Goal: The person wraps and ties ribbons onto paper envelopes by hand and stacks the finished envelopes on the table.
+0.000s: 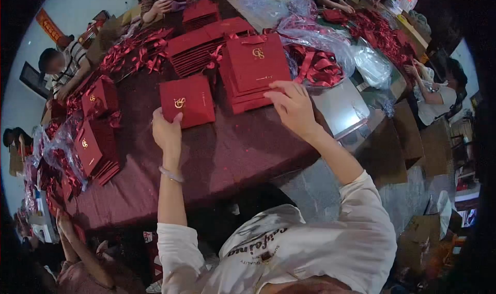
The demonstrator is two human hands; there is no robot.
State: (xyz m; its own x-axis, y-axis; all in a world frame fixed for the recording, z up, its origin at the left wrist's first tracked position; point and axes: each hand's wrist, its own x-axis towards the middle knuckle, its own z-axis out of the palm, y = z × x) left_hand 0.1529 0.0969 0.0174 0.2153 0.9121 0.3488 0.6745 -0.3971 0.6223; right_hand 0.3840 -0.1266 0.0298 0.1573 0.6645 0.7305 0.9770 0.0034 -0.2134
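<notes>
A single red paper bag (194, 110) with a gold logo lies flat on the table in front of me. My left hand (166, 131) grips its near left corner, the thumb on top and the fingers partly hidden. To its right is a stack of red paper bags (256, 61) with the same gold logo and a ribbon at its left side. At that stack's near right corner is my right hand (293, 105), fingers bent and apart, the tips at the bags' edge. Whether they touch it I cannot tell.
Behind stand rows of folded red bags (206, 43). Red ribbons (137, 51) are heaped at the back left, and more fill a clear plastic bag (320, 67) at right. More red bags (95, 147) lean at left. Other people sit around the dark red cloth (232, 152).
</notes>
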